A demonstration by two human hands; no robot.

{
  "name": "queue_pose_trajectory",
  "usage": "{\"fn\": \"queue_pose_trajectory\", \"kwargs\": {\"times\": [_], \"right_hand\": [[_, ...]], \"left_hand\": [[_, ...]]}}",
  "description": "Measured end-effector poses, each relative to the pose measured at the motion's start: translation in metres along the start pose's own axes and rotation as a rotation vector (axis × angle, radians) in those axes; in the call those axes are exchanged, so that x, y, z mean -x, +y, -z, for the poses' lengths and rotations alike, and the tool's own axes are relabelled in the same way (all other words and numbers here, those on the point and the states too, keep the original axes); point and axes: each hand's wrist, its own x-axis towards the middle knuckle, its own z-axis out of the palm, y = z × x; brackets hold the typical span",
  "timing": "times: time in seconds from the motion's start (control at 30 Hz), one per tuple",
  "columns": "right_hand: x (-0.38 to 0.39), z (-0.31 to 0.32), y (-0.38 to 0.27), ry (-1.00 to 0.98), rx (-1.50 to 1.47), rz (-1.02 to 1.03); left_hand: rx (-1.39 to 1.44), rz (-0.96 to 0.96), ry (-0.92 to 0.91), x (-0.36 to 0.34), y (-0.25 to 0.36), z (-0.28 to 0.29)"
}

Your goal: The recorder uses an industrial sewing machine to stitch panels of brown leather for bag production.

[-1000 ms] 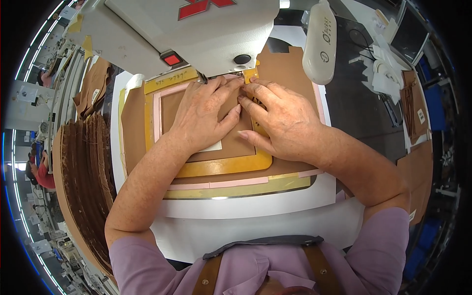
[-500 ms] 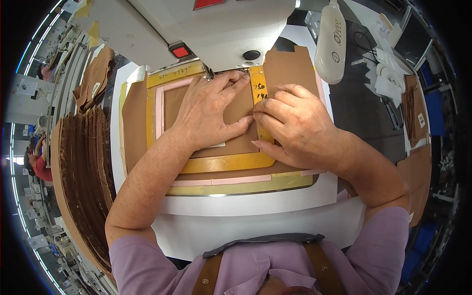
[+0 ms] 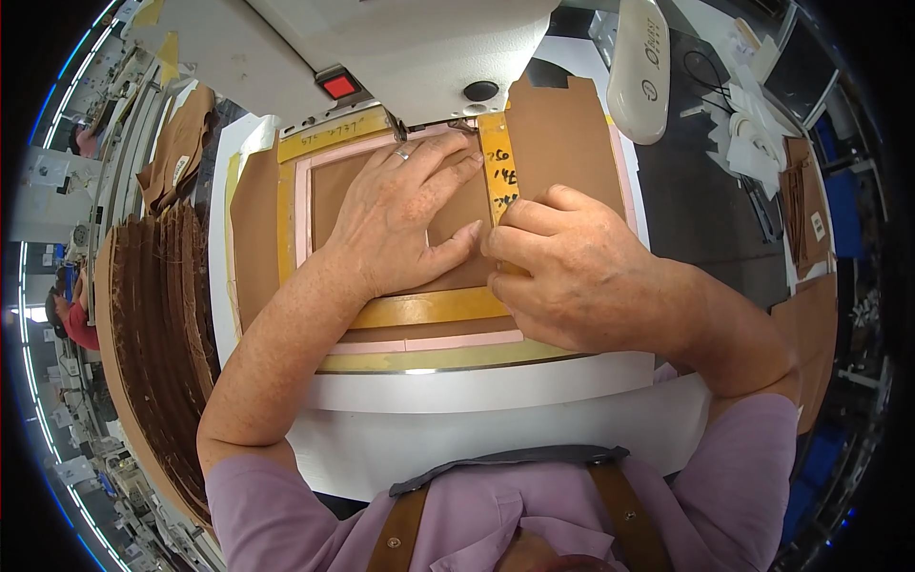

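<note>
A yellow template frame (image 3: 419, 308) with handwritten marks lies over a brown sheet (image 3: 558, 133), under the head of a white sewing machine (image 3: 438, 57). My left hand (image 3: 396, 224) rests flat and open on the brown area inside the frame, its fingertips reaching close to the machine's needle area. Curled around the frame's right bar is my right hand (image 3: 577, 272), closed on it; its thumb is mostly hidden. Pink strips (image 3: 457, 341) edge the sheet, above a pale yellow border (image 3: 448, 358). The needle itself is hard to make out.
Stacked brown pieces (image 3: 157, 353) stand at the left, with a folded brown piece (image 3: 181, 153) behind. A white lamp-like device (image 3: 640, 76) hangs at upper right. Beyond it lie crumpled white scraps (image 3: 753, 148), dark tools (image 3: 760, 205) and more brown pieces (image 3: 805, 205).
The frame and sheet have shifted slightly away from me and to the left. My right hand has slid nearer me along the bar, fingers more curled. My left hand stays flat.
</note>
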Motion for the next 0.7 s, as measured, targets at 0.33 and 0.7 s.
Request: {"fn": "queue_pose_trajectory", "kwargs": {"times": [0.33,0.7], "right_hand": [[0.003,-0.002,0.002,-0.047,-0.056,-0.066],[0.0,-0.004,0.01,-0.036,-0.019,-0.167]], "left_hand": [[-0.049,-0.007,-0.063,0.004,0.007,0.0],[-0.097,0.085,-0.045,0.002,0.017,0.0]]}}
